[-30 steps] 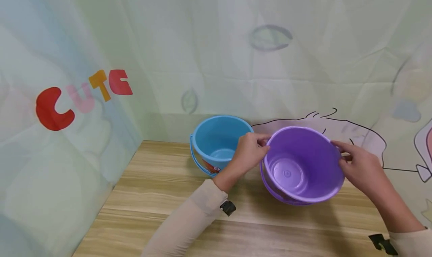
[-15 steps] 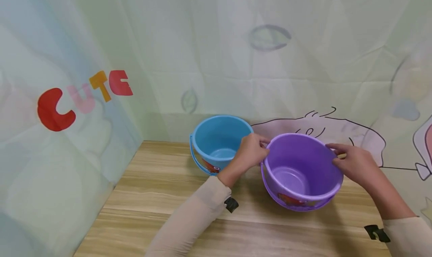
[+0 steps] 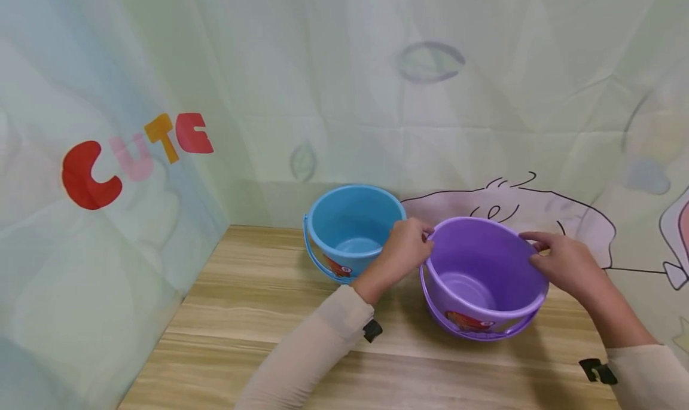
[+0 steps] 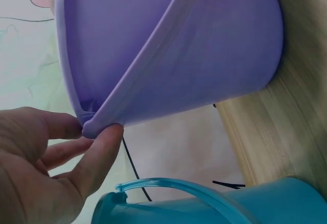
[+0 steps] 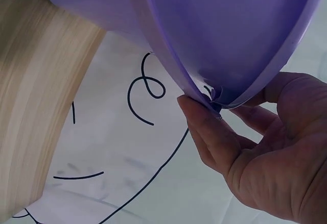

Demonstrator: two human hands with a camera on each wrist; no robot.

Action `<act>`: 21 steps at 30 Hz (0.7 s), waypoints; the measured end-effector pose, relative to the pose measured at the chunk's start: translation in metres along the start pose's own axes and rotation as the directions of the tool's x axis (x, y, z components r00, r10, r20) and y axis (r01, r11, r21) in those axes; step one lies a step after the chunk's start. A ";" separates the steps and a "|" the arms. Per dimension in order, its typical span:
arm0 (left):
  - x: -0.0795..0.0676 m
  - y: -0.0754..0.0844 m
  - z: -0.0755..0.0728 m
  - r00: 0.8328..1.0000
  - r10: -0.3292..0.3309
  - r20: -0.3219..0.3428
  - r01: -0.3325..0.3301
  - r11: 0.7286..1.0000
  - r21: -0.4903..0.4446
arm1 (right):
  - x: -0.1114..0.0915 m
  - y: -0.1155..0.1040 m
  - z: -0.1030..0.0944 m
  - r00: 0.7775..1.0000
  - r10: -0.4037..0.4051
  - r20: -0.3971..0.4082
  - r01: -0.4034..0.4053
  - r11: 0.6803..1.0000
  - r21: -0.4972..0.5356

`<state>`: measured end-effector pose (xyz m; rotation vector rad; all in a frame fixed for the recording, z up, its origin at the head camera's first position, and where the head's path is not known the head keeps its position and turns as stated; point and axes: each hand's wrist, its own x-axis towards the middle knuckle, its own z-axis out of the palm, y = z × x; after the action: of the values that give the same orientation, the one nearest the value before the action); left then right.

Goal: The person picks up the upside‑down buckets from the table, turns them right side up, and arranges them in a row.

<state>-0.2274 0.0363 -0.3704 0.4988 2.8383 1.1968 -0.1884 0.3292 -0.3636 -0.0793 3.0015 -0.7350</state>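
A purple plastic bucket (image 3: 484, 266) with a red label faces me on the right of the table, its handle hanging down at the front. My left hand (image 3: 405, 245) pinches its rim on the left; in the left wrist view, thumb and fingers (image 4: 99, 155) meet where the handle joins. On the opposite side my right hand (image 3: 567, 263) grips the rim at the other handle joint, as the right wrist view shows with the thumb (image 5: 204, 127) against it. Just left of the purple one stands a blue bucket (image 3: 344, 219), partly hidden behind my left hand.
The wood-grain table (image 3: 242, 332) ends at a printed curtain (image 3: 323, 87) behind the buckets. Another curtain with coloured letters (image 3: 91, 174) closes off the left side. The blue bucket's handle (image 3: 314, 257) hangs down at its front left.
The purple bucket has tipped from leaning toward me to more upright and come down slightly, so its front label now shows. Both hands moved with it; the blue bucket stayed put.
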 end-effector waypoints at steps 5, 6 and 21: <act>-0.008 -0.006 0.001 0.994 0.105 -0.006 -0.105 0.994 0.037 | -0.009 0.008 0.004 0.998 -0.043 -0.046 0.043 0.999 -0.008; -0.011 -0.007 0.001 0.991 0.130 -0.009 -0.130 0.991 0.037 | -0.012 0.011 0.006 0.997 -0.050 -0.055 0.050 0.999 -0.006; -0.060 -0.017 0.016 0.976 0.215 -0.024 -0.214 0.976 0.031 | -0.058 0.018 0.026 0.997 -0.054 -0.062 0.062 0.989 0.132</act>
<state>-0.1731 0.0184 -0.3998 0.8153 2.8873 1.2022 -0.1293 0.3366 -0.3930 -0.1427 3.0063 -0.9590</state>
